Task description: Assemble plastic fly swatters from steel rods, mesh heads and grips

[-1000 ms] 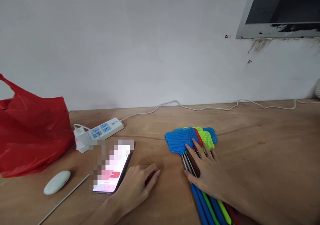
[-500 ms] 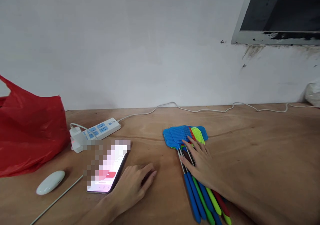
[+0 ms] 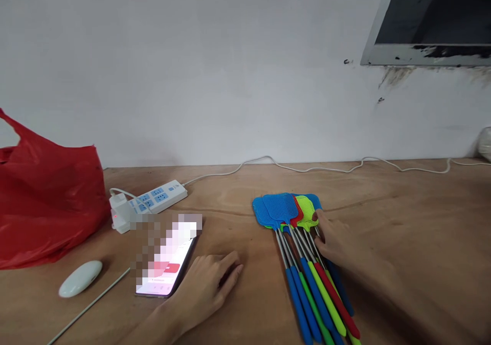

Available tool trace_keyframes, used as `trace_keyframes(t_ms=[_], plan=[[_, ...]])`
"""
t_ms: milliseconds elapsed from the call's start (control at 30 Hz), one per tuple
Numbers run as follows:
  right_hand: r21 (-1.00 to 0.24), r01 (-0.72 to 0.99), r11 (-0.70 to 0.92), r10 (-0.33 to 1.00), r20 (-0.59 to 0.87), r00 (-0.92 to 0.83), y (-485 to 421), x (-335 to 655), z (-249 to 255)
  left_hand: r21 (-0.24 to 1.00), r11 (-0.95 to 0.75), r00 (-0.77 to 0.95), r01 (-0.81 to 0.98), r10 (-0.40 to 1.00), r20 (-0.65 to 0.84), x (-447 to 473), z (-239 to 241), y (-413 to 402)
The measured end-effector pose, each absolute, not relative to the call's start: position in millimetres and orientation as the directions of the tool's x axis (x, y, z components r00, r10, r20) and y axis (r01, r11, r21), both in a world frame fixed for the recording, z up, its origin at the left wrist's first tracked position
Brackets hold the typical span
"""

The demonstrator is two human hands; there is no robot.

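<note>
The fly swatters (image 3: 315,283) lie in an overlapping pile on the wooden surface (image 3: 249,317), blue, green, yellow and red handles foremost. Left of the swatters, the left hand (image 3: 203,283) rests with fingers loosely curled, thumb and forefinger slightly apart, holding nothing. Farther left of them lie a white oval object (image 3: 80,279) and a lit phone (image 3: 171,255). At the swatters' right edge is the right hand (image 3: 333,235), thumb and forefinger apart; I cannot tell whether it grips a shaft. A power strip (image 3: 153,201) and a red bag (image 3: 53,201) sit well left of the swatters. Behind them run a thin white cord (image 3: 301,170) and the wall (image 3: 245,89).
</note>
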State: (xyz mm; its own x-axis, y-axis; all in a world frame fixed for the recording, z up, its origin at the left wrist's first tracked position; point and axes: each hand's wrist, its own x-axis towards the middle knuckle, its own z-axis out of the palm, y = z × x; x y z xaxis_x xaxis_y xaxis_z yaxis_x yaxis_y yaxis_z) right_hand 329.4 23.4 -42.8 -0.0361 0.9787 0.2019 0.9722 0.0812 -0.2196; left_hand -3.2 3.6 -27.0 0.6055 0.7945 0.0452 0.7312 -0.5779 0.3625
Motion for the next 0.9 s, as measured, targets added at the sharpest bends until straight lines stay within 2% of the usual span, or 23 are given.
trace_keyframes(t_ms=[167, 333, 467, 533, 600, 633, 700, 800, 900], plan=[[-0.168, 0.985, 0.034, 0.980, 0.197, 0.000, 23.3, 327.7, -42.9, 0.357, -0.576, 0.605, 0.736, 0.795, 0.035, -3.5, -25.5, 2.1], [-0.159, 0.985, -0.072, 0.954, 0.278, 0.114, 25.4, 332.9, -34.1, 0.349, -0.574, 0.606, 0.740, 0.795, 0.022, -3.0, -24.4, 1.1], [-0.245, 0.964, -0.103, 0.916, 0.355, 0.189, 32.0, 337.4, -23.5, 0.366, -0.588, 0.616, 0.721, 0.786, 0.050, -3.6, -26.1, 1.3], [-0.375, 0.927, -0.019, 0.901, 0.395, 0.178, 33.6, 333.1, -17.4, 0.380, -0.593, 0.620, 0.710, 0.782, 0.064, -3.7, -27.5, 1.7], [-0.645, 0.747, 0.164, 0.899, 0.409, 0.155, 32.1, 323.0, -12.0, 0.393, -0.592, 0.619, 0.704, 0.782, 0.070, -3.9, -28.6, 2.0], [-0.790, 0.560, 0.250, 0.909, 0.391, 0.145, 30.3, 316.5, -10.1, 0.399, -0.589, 0.617, 0.703, 0.784, 0.071, -4.0, -29.1, 2.0], [-0.950, 0.198, 0.242, 0.953, 0.271, 0.135, 25.7, 302.5, -8.7, 0.414, -0.583, 0.613, 0.699, 0.787, 0.073, -4.6, -29.9, 2.0], [-0.985, -0.122, 0.126, 0.985, 0.110, 0.130, 19.7, 285.2, -12.7, 0.442, -0.571, 0.604, 0.692, 0.793, 0.080, -5.5, -30.5, 1.4], [-0.957, -0.289, -0.005, 0.998, -0.025, 0.065, 16.0, 275.6, -17.6, 0.464, -0.559, 0.593, 0.688, 0.801, 0.086, -5.4, -30.1, 0.3]])
